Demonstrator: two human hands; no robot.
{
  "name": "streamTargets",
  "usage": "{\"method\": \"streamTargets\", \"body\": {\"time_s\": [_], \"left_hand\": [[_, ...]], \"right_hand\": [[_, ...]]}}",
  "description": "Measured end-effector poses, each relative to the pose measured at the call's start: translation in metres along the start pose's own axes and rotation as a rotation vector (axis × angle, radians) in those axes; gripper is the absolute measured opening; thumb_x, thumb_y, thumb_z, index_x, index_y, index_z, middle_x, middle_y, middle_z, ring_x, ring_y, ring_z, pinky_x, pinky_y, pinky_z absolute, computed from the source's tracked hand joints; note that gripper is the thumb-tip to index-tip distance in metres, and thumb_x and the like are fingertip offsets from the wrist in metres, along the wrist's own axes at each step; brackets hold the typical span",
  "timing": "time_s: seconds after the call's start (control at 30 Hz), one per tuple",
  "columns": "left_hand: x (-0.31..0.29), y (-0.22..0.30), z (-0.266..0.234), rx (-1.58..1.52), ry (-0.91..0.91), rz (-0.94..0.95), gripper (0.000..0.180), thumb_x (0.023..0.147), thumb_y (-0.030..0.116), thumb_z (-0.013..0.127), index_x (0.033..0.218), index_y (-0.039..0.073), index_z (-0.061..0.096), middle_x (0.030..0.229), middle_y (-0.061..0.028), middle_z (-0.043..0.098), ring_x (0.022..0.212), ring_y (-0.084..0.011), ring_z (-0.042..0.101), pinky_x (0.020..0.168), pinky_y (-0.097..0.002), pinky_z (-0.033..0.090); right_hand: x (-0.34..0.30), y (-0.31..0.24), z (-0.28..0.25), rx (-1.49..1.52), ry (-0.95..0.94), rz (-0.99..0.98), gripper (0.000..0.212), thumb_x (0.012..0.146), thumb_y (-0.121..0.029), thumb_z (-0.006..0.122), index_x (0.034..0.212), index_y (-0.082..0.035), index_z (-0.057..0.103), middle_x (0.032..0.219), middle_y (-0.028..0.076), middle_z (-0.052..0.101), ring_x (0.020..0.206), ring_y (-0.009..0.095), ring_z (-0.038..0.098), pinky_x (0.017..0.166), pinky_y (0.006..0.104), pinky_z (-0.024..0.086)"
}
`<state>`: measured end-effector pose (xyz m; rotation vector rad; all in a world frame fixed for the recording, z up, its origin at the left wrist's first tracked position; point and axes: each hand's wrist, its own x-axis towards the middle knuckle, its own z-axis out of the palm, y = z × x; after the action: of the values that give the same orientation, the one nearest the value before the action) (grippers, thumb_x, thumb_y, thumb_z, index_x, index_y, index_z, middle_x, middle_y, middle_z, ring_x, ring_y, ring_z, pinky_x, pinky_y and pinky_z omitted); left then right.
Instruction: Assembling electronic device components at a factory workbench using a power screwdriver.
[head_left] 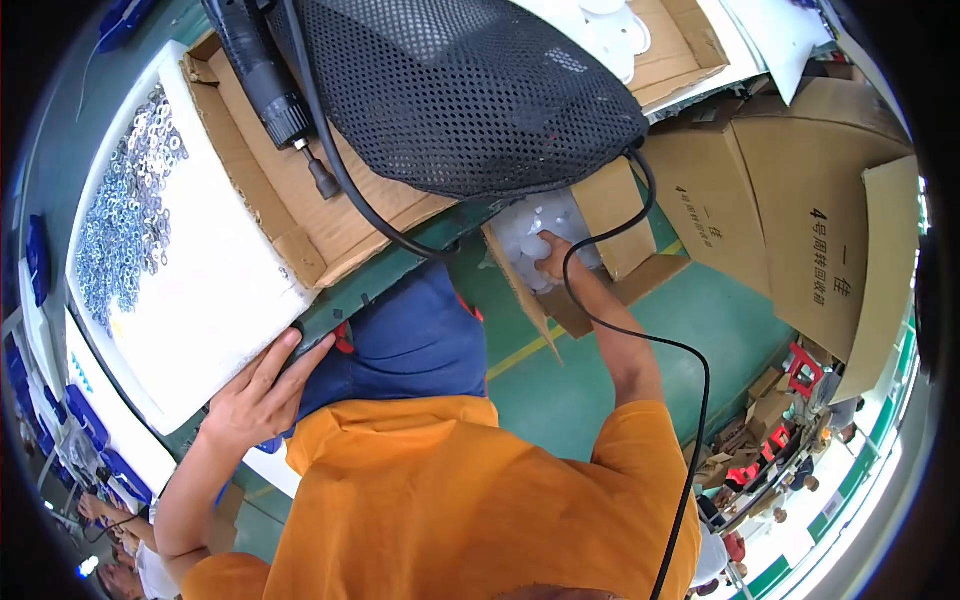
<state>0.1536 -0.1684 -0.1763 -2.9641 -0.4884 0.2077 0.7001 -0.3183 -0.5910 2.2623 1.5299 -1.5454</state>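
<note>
My right hand (553, 262) reaches down into an open cardboard box (612, 207) below the table's edge. Its fingers close on a white round disc (534, 247), and more pale discs (570, 222) lie under it in a clear plastic liner. My left hand (262, 392) rests on the green table's edge (345, 312), fingers stretched out and holding nothing. Beside it is a white foam tray (215, 330) with many small metal washers (135, 205) spread at its far left.
A black electric screwdriver (262, 80) lies in a shallow cardboard tray (262, 205) beside a black mesh bag (470, 95). Its black cable (690, 350) loops past my right forearm. Large brown cartons (790, 210) stand at right. Other people sit at far left and right.
</note>
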Motion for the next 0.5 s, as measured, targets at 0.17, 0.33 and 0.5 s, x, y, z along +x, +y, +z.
{"method": "streamTargets", "body": {"time_s": [0.17, 0.33, 0.5], "left_hand": [[0.014, -0.009, 0.01, -0.143, 0.07, 0.058, 0.038, 0.097, 0.01, 0.074, 0.133, 0.005, 0.084, 0.168, 0.0032, 0.064, 0.162, -0.0277, 0.052, 0.134, -0.0446, 0.046], [0.006, -0.013, -0.001, -0.129, 0.163, 0.096, 0.023, 0.099, 0.012, 0.072, 0.114, 0.002, 0.087, 0.165, -0.008, 0.066, 0.159, -0.0301, 0.056, 0.132, -0.0477, 0.048], [0.012, -0.018, 0.0, -0.101, 0.219, 0.168, 0.023, 0.099, 0.013, 0.071, 0.109, 0.001, 0.088, 0.161, -0.0124, 0.07, 0.156, -0.0302, 0.059, 0.132, -0.0486, 0.047]], "right_hand": [[-0.065, -0.017, -0.043, 0.584, 0.233, -0.004, 0.069, 0.085, -0.006, 0.088, 0.149, -0.005, 0.064, 0.125, 0.007, 0.074, 0.123, 0.025, 0.072, 0.104, 0.0417, 0.06], [-0.157, -0.107, -0.119, 0.895, 0.409, 0.013, 0.068, 0.088, -0.004, 0.091, 0.149, -0.005, 0.064, 0.129, 0.012, 0.074, 0.118, 0.026, 0.075, 0.1, 0.0418, 0.063], [-0.232, -0.143, -0.216, 0.994, 0.618, -0.249, 0.058, 0.091, 0.001, 0.088, 0.142, -0.009, 0.063, 0.127, 0.007, 0.073, 0.114, 0.022, 0.075, 0.097, 0.0407, 0.066]]}}
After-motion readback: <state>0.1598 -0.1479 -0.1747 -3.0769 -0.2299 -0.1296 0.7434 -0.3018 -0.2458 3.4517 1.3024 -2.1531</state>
